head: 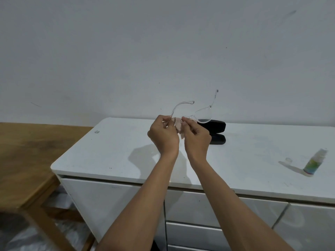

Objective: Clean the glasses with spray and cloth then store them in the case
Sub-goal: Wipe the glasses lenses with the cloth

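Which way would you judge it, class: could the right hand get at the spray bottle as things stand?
Probably yes, once freed. The spray bottle stands alone on the white cabinet top, off to the right with nothing around it. But the right hand is busy with the cloth and glasses.

Both hands (179,136) raised together, fingers pinching.

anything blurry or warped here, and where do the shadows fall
Head view: the wide lens bows the cabinet top edges; the spray bottle near the right rim looks smeared and leaning; the clear glasses nearly vanish against the wall; hand shadows fall on the top just left of the wrists.
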The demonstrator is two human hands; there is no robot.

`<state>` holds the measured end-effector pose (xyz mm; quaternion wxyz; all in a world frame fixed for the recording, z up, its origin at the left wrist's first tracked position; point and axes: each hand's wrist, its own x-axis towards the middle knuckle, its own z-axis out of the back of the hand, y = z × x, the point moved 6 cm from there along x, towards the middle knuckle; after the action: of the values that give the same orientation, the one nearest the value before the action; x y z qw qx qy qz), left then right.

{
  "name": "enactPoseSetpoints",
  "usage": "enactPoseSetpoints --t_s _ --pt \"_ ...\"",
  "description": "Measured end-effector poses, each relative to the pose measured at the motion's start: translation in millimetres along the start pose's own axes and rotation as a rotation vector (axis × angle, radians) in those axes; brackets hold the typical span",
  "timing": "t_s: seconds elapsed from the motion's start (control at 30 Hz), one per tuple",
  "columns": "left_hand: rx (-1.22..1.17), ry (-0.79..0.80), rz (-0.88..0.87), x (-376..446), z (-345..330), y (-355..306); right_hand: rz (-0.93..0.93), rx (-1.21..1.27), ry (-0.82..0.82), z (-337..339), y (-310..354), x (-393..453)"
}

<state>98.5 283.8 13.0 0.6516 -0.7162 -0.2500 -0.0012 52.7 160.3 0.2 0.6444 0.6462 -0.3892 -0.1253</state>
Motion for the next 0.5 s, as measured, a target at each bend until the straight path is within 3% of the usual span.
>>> enactPoseSetpoints --t_s 0.3,0.5 --pt "-0.119 0.063 -0.009 -19 -7 -16 -0.131 0.243 -0.169 2 -1 7" --pt "-0.074 0.027 -0.038 -17 -4 -22 -0.152 0.257 0.008 -4 0 15"
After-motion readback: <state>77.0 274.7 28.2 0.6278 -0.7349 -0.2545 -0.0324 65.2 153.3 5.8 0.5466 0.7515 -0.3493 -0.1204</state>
